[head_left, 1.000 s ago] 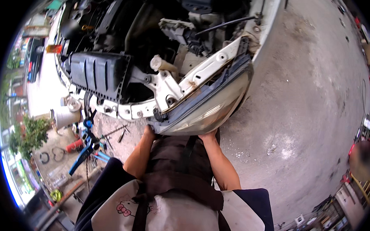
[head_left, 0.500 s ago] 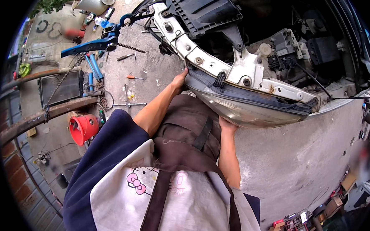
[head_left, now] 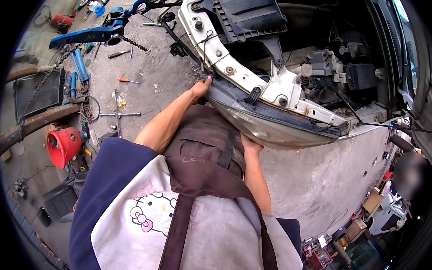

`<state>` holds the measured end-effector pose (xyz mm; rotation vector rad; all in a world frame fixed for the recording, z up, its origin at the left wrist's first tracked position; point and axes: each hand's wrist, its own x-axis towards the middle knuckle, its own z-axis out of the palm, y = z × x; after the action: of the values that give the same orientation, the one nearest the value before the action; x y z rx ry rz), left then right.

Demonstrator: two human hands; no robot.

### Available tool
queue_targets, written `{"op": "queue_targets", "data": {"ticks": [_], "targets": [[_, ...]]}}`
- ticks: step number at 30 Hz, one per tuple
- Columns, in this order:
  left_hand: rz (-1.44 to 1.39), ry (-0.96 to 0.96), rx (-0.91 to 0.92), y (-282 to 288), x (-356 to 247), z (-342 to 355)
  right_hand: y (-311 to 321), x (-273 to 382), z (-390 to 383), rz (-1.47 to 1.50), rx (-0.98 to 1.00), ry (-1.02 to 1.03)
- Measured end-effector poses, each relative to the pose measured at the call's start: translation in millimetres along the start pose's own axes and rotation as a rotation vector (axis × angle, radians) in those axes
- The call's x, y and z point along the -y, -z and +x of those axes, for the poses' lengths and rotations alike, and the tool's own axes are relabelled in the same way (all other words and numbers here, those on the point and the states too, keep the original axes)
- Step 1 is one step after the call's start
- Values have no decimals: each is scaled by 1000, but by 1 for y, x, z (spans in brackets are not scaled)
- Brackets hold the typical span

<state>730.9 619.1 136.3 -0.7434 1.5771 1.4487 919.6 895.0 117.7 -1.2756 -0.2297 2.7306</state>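
A car headlight (head_left: 270, 128) with a dull clear lens and dark housing sits along the front of the open engine bay, below a white metal crossmember (head_left: 229, 69). My left hand (head_left: 200, 90) grips the headlight's left end, thumb up on its edge and the other fingers mostly hidden. Lower down and to the right, my right hand (head_left: 251, 144) holds the lens's lower edge, its fingertips out of sight beneath. Behind the crossmember is a black ribbed plastic box (head_left: 244, 14).
A blue clamp on a chain (head_left: 87, 36) hangs at the left near a rusty beam (head_left: 38, 128). On the concrete floor lie a cross wrench (head_left: 118, 114), an orange-handled screwdriver (head_left: 126, 80) and a radiator (head_left: 40, 94). A red bucket (head_left: 64, 146) stands left; clutter fills the lower right.
The view has swung, so the floor items and car appear further left, and more of the car's right side shows. Both hands stay on the headlight.
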Motion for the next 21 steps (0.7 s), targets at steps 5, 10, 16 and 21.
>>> {"op": "queue_targets", "data": {"ticks": [5, 10, 16, 21], "targets": [[1034, -417, -98, -17, -62, -110, -8, -6, -4, 49, -40, 64], [1006, -1462, -72, -44, -98, -134, -14, -10, -8, 76, -16, 93], [1112, -1474, 82, -51, -115, -85, -41, -15, -20, 152, -99, 117], [982, -1523, 52, -55, -111, -78, -25, -19, -9, 159, -83, 187]]}}
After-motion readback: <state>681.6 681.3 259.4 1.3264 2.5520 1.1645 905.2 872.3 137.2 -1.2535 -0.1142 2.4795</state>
